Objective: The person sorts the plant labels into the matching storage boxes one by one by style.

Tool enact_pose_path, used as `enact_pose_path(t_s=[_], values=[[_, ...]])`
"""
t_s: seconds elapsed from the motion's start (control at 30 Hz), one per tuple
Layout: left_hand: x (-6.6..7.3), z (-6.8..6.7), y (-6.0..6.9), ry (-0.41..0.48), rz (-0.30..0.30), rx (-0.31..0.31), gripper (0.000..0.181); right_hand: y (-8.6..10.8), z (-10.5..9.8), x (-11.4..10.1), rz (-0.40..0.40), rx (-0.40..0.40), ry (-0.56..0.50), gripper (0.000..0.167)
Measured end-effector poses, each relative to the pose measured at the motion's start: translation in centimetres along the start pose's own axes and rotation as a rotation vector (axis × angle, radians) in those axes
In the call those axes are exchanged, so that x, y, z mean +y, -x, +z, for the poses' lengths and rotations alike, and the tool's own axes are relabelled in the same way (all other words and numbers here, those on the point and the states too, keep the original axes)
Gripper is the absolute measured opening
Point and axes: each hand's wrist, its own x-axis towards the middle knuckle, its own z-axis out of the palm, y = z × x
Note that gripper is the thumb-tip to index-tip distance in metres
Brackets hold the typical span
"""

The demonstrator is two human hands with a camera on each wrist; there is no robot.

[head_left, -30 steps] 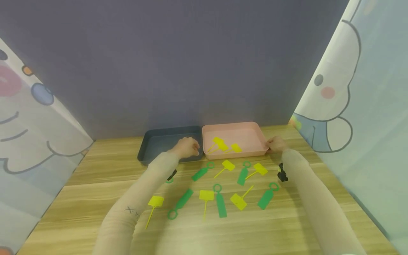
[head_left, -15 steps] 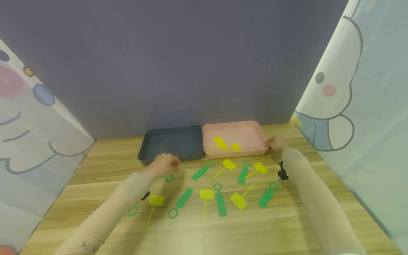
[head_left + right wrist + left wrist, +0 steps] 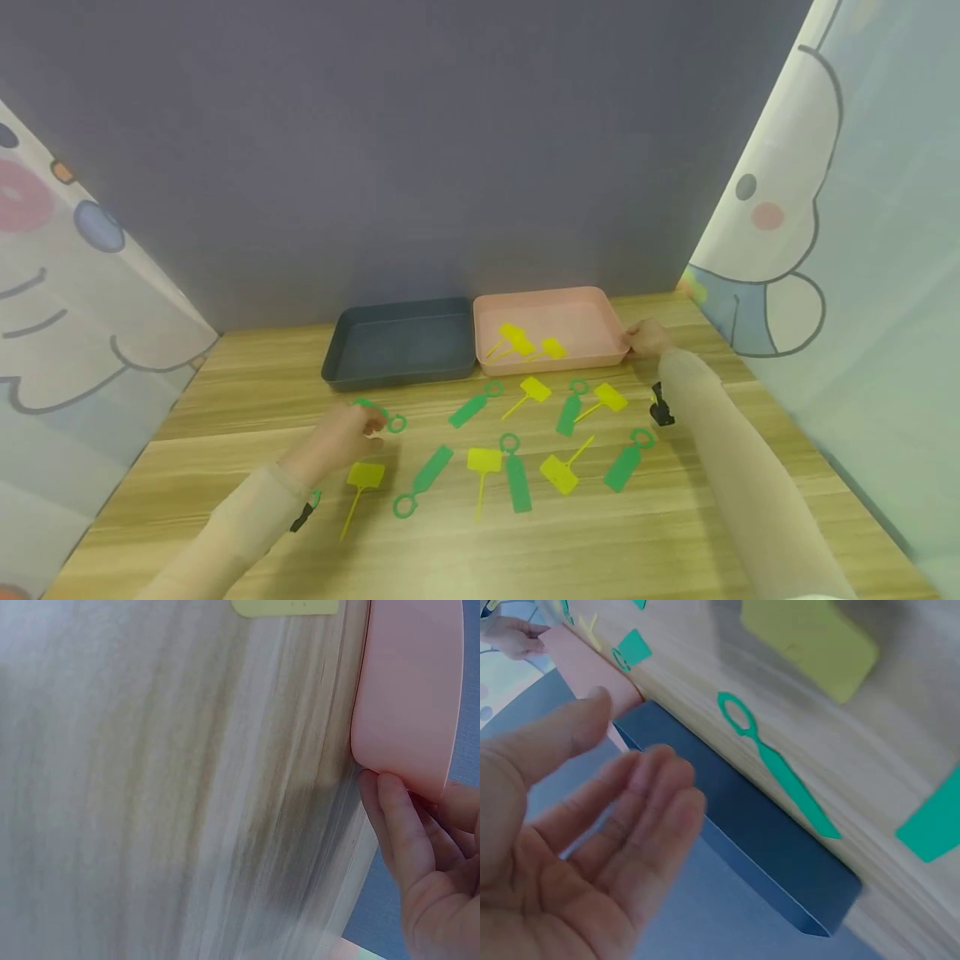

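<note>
My left hand (image 3: 339, 440) hovers over the table's left part, its fingers loosely bent with nothing between them. Under its fingertips lies a green tag with a ring end (image 3: 395, 423), partly hidden by the hand; a yellow T-shaped plant label (image 3: 366, 475) lies just nearer me. In the left wrist view the palm (image 3: 562, 892) shows bare, thumb apart from the fingers. My right hand (image 3: 649, 337) holds the right front corner of the pink tray (image 3: 592, 362); in the right wrist view its fingertips (image 3: 391, 787) touch the outer wall, with the thumb near the rim.
A dark blue tray (image 3: 405, 379) stands left of the pink one, against the grey backdrop. Yellow labels (image 3: 553, 348) lie in the pink tray. Several more yellow labels (image 3: 484, 460) and green tags (image 3: 517, 483) are spread over the wooden table.
My left hand has moved left and toward me, from over the dark tray's right front edge to above the table's left part. The right hand has stayed at the pink tray's corner.
</note>
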Motion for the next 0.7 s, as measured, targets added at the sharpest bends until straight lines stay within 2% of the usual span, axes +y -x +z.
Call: enact_pose_path(t_s=[0.07,0.13,0.2,0.23,0.33,0.43,0.57,0.7], values=[[-0.3,0.2,0.8,-0.014,-0.023,0.01,0.031,-0.8,0.2,0.9,-0.001,-0.009,-0.013,0.035],[-0.6,0.4,1.4,-0.032,-0.044,0.014,0.031,-0.7,0.2,0.9,0.0,-0.009,-0.015,0.036],[-0.9,0.6,2.0,-0.048,-0.071,0.009,0.032,-0.1,0.0,0.1,0.007,-0.008,-0.009,0.037],[-1.0,0.7,2.3,-0.061,-0.075,0.006,0.032,1.1,-0.2,-1.6,0.047,-0.012,0.036,0.038],[-1.2,1.0,3.0,-0.062,-0.117,-0.02,0.033,2.5,-0.5,-3.1,0.031,-0.016,0.072,0.038],[-1.4,1.5,3.5,-0.053,-0.16,-0.041,0.036,3.4,-0.6,-4.0,0.023,-0.028,0.101,0.038],[-1.7,2.2,4.0,-0.012,-0.224,-0.063,0.041,3.8,-0.4,-4.3,0.032,-0.023,0.11,0.038],[-1.9,2.6,4.2,0.019,-0.253,-0.066,0.042,3.8,-0.4,-4.2,0.03,-0.012,0.104,0.037]])
